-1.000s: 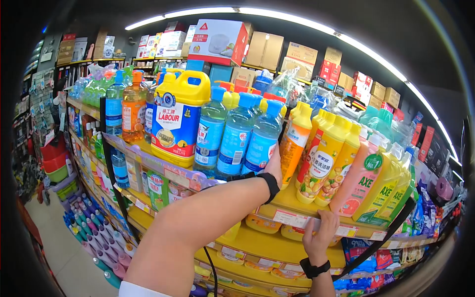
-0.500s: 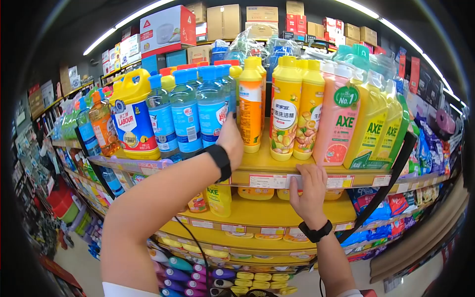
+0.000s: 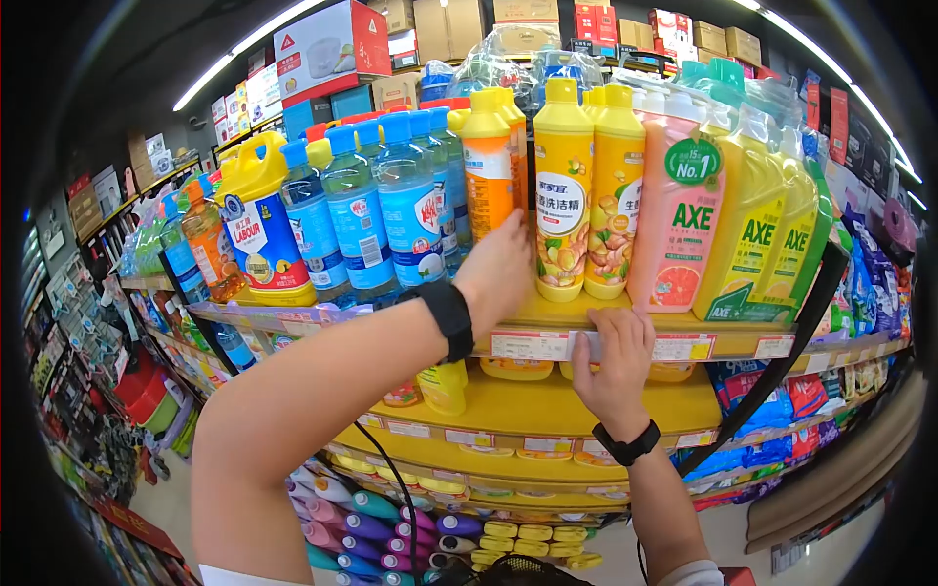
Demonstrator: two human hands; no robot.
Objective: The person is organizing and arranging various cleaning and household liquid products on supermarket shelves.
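On a yellow shelf (image 3: 547, 314), the left hand (image 3: 496, 269) grips an orange bottle (image 3: 489, 166), hiding its base, while right hand (image 3: 614, 363) fingers curl over the shelf's price strip (image 3: 532, 345).

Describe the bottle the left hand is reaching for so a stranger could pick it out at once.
Find the yellow shelf of dish soap at chest height, lined with bottles. Right of the blue bottles and left of the yellow bottles stands the orange bottle, with the left hand at its base. It is the only front bottle with an orange body and a yellow cap.
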